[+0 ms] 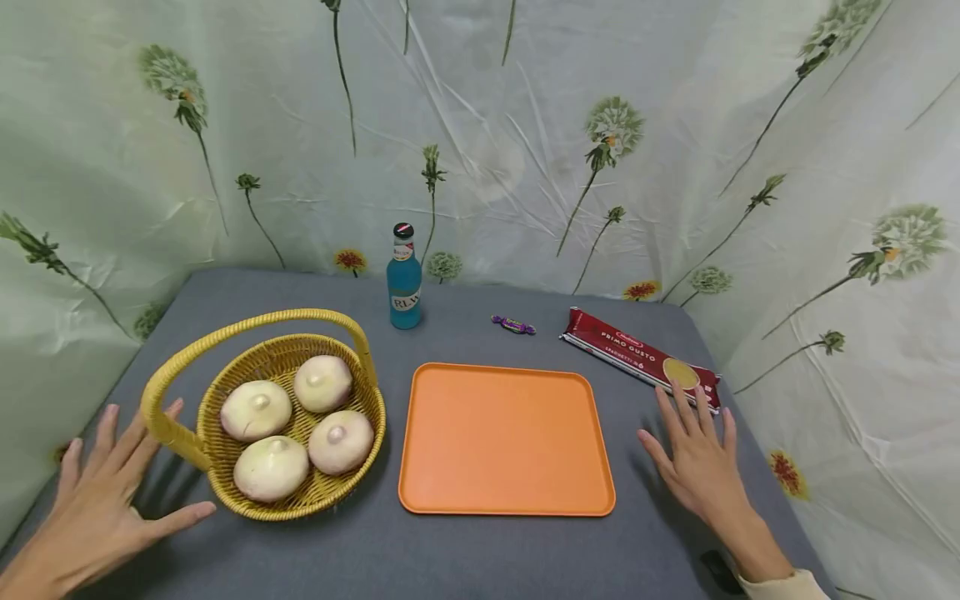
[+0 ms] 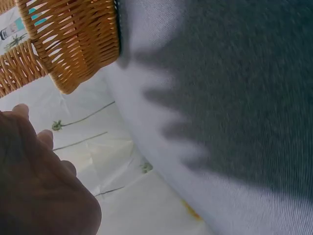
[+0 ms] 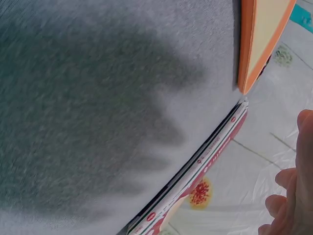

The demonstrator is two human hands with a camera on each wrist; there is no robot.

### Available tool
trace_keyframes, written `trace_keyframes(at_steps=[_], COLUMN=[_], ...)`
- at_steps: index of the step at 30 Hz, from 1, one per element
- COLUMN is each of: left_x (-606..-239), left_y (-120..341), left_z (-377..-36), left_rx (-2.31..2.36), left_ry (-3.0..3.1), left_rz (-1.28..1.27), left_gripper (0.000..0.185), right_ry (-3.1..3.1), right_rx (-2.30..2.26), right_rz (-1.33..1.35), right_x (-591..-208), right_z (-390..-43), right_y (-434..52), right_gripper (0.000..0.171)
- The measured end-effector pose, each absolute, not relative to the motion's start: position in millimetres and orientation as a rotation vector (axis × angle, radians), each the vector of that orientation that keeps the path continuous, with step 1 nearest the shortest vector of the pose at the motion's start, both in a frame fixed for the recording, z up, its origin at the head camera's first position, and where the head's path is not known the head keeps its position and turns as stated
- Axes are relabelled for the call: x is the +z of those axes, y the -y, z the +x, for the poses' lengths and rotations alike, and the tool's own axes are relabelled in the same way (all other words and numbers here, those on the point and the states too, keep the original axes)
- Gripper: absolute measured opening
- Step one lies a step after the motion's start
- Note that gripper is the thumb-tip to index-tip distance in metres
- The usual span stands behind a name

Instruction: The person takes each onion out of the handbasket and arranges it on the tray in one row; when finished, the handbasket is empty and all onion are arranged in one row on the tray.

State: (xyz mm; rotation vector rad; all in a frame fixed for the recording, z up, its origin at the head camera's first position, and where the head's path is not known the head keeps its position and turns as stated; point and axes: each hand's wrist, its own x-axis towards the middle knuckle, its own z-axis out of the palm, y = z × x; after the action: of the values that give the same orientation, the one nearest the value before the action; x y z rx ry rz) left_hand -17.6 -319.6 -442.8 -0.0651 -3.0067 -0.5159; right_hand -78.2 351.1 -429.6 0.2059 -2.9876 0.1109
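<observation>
My left hand [image 1: 112, 500] hovers with spread fingers at the left of a yellow wicker basket [image 1: 288, 514], holding nothing. The basket handle covers part of its fingertips in the head view. Several round whitish bulbs [image 1: 272, 468], turnip-like with a small nub on top, lie in the basket. My right hand [image 1: 697, 467], fingers spread, is above the cloth just in front of a red spaghetti packet [image 1: 630, 348]; its fingertips overlap the packet's near end in the head view. In the wrist views, the left hand [image 2: 44, 181] and right hand [image 3: 296, 186] each cast a shadow below.
An orange tray [image 1: 506, 442] lies mid-table between basket and packet. Behind it are a blue glass bottle [image 1: 405, 283], standing upright, and a purple wrapped candy [image 1: 513, 325]. A small black object [image 1: 722, 572] shows by the right wrist. Flower-printed curtain [image 1: 495, 150] surrounds the grey table.
</observation>
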Motion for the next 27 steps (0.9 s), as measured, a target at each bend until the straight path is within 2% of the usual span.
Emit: trace_keyframes(at_steps=[9,14,27], left_x=[-456,-459,-460], left_y=[322,319,310], left_z=[-31,-37,-47], left_rx=[-1.189,-1.542,-1.619], left_ry=[2.765,2.654,2.572], left_rz=[-0.372,-0.427,-0.542], left_gripper=[0.13,0.128,0.122], right_ry=[2.98,2.99,2.967], right_rx=[0.128,0.158,0.201], right_rz=[0.25,0.289,0.395], right_x=[-429,-427,-425], right_z=[-82,-84,-88], right_y=[-335,-324,-293], right_gripper=[0.082,0.081,0.079])
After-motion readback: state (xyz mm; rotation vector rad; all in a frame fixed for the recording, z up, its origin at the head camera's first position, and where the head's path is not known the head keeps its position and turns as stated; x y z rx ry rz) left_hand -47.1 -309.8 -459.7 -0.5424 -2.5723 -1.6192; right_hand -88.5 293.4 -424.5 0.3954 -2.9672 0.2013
